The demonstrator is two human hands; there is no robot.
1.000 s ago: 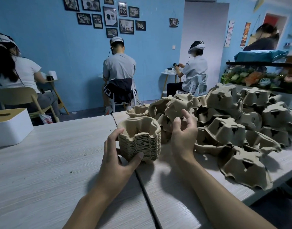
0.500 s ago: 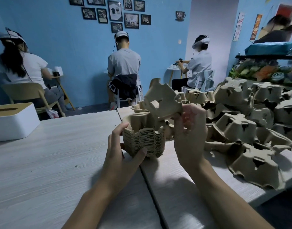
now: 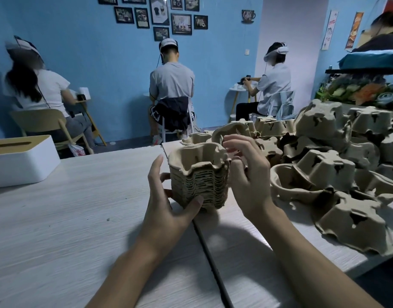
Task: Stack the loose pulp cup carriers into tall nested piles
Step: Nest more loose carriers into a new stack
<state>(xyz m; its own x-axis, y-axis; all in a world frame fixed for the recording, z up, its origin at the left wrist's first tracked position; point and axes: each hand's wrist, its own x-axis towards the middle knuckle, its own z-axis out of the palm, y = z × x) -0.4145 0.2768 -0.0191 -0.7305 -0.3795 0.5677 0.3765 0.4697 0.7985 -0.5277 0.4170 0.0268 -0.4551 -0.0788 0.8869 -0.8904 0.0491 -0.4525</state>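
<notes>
On the pale wood-grain table (image 3: 57,218), the left hand (image 3: 169,196) grips the ribbed, wavy-edged nested pile (image 3: 202,187) of rough brown pulp, thumb in front. The right hand (image 3: 246,172), fingers loosely spread, is empty beside the rim; the carrier (image 3: 197,156) it held tilted a moment ago now sits nested on top. Beyond, loose carriers (image 3: 324,165) heap rightward, partly cut off.

The pale bench (image 3: 57,218) is carrying a nested pile (image 3: 199,185) between the left hand (image 3: 166,196) and right hand (image 3: 249,174), with loose carriers (image 3: 324,167) lying heaped right of the right hand and a white box (image 3: 20,161) sitting well left of the left hand.
</notes>
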